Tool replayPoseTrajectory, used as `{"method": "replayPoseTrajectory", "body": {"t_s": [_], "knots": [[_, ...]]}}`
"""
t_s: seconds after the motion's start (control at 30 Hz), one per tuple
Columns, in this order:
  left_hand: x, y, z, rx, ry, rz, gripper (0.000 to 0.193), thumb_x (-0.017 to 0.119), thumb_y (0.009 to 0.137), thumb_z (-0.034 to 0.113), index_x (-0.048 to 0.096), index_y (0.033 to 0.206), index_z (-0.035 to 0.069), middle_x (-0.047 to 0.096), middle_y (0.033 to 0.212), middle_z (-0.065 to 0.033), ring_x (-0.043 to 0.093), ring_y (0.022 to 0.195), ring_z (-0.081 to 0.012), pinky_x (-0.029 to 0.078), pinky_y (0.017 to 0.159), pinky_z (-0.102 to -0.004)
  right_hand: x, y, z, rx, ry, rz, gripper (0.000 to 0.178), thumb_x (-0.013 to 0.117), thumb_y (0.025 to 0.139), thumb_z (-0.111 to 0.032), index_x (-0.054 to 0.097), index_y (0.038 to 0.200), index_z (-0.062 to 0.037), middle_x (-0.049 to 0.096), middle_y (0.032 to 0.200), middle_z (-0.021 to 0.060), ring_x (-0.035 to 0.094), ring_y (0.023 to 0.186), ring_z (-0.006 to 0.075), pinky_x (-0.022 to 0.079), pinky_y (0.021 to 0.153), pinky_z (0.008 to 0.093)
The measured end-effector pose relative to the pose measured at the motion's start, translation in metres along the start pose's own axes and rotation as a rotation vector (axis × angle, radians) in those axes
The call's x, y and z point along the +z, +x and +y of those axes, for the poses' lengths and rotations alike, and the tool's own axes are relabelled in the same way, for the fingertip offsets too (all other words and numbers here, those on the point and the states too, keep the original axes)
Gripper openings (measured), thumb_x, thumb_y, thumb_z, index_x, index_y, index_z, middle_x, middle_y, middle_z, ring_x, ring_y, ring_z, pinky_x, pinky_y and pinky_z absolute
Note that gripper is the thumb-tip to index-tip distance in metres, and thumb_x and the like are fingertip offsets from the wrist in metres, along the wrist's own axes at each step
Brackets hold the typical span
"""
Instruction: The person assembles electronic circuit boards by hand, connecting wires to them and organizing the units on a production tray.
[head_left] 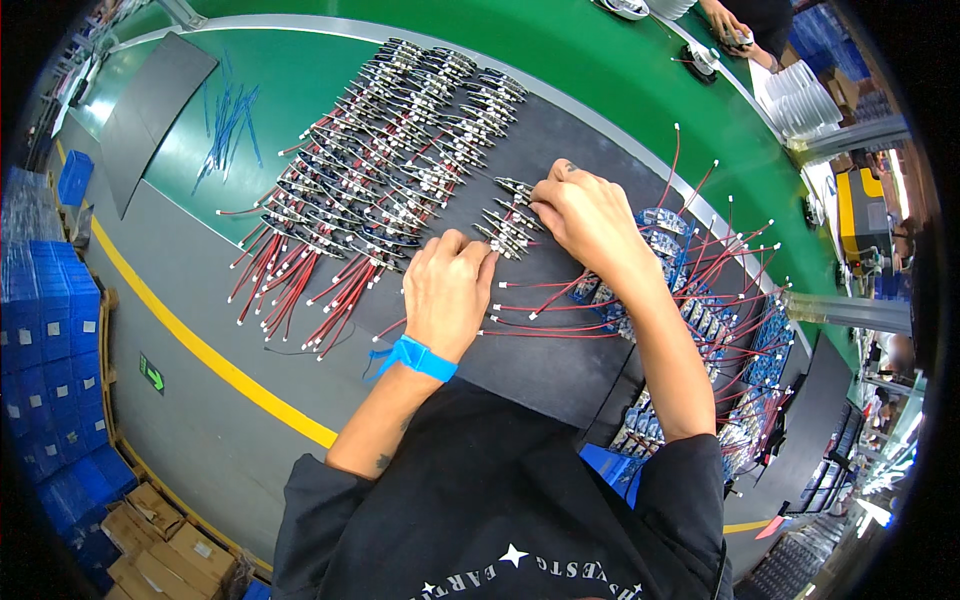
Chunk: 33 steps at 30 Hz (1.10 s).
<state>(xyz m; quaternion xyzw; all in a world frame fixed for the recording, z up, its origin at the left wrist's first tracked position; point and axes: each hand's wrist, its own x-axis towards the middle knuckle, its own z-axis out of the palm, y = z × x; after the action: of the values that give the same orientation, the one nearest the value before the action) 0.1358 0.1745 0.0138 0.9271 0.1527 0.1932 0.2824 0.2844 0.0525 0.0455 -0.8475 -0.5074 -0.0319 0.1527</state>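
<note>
My left hand (447, 288), with a blue band on its wrist, is closed over the dark mat, its fingertips bent down beside a small group of circuit boards (505, 232). What its fingers hold, if anything, is hidden. At the far right end of this group my right hand (592, 218) is closed too, thumb and forefinger pinched against the boards' edge; its grip is hidden from above. To the left stand long rows of similar boards (400, 150) with red and black wires (290, 285). More blue boards (705, 325) with wires and white connectors lie beyond my right forearm.
Blue cable ties (230, 130) lie scattered on the green bench (300, 60). A dark mat (155, 110) curves at its left end. Across the bench, another person's hand (728, 25) works near stacked white trays (800, 100). Blue crates (50, 320) and cardboard boxes (165, 540) stand at left.
</note>
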Motion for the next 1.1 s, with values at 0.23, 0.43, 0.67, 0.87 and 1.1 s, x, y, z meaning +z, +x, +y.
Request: {"method": "replayPoseTrajectory", "body": {"t_s": [0.23, 0.43, 0.67, 0.87, 1.1], "knots": [[-0.019, 0.002, 0.008, -0.026, -0.065, 0.019, 0.010, 0.068, 0.083, 0.013, 0.066, 0.080, 0.003, 0.058, 0.073, -0.0113, 0.062, 0.062, -0.0334, 0.048, 0.054, -0.0431, -0.012, -0.006, -0.004, 0.225, 0.243, -0.025, 0.015, 0.064, 0.083, -0.015, 0.067, 0.088, -0.0015, 0.063, 0.082, 0.0131, 0.063, 0.073, 0.0287, 0.049, 0.067, 0.0379], [-0.019, 0.010, 0.012, -0.025, -0.064, -0.035, 0.013, 0.068, 0.083, 0.015, 0.065, 0.079, 0.003, 0.058, 0.076, -0.0119, 0.062, 0.062, -0.0352, 0.049, 0.055, -0.0442, -0.011, -0.008, -0.001, 0.259, 0.296, -0.043, 0.015, 0.064, 0.083, -0.015, 0.067, 0.088, -0.0014, 0.065, 0.081, 0.0128, 0.062, 0.069, 0.0271, 0.048, 0.066, 0.0373], [-0.007, 0.009, 0.007, -0.022, 0.103, -0.105, 0.015, 0.070, 0.080, 0.018, 0.067, 0.080, 0.003, 0.061, 0.079, -0.0119, 0.064, 0.070, -0.0327, 0.050, 0.061, -0.0425, -0.008, -0.009, 0.001, 0.258, 0.228, -0.026, 0.016, 0.064, 0.080, -0.010, 0.064, 0.093, -0.0010, 0.063, 0.092, 0.0135, 0.063, 0.080, 0.0281, 0.049, 0.073, 0.0367], [-0.001, 0.019, 0.004, -0.014, 0.126, -0.148, 0.017, 0.069, 0.081, 0.018, 0.065, 0.078, 0.002, 0.060, 0.076, -0.0132, 0.064, 0.070, -0.0335, 0.051, 0.060, -0.0435, 0.011, -0.009, 0.014, 0.244, 0.377, -0.030, 0.030, 0.063, 0.080, -0.006, 0.058, 0.109, 0.0003, 0.063, 0.096, 0.0161, 0.063, 0.080, 0.0270, 0.050, 0.075, 0.0379], [-0.006, 0.018, 0.002, -0.060, 0.017, -0.203, 0.017, 0.068, 0.080, 0.018, 0.065, 0.077, 0.002, 0.063, 0.078, -0.0157, 0.064, 0.070, -0.0377, 0.050, 0.062, -0.0468, 0.012, -0.012, 0.015, 0.299, 0.302, 0.063, 0.025, 0.061, 0.082, -0.013, 0.058, 0.104, -0.0032, 0.061, 0.098, 0.0177, 0.059, 0.100, 0.0368, 0.047, 0.085, 0.0446]]}}
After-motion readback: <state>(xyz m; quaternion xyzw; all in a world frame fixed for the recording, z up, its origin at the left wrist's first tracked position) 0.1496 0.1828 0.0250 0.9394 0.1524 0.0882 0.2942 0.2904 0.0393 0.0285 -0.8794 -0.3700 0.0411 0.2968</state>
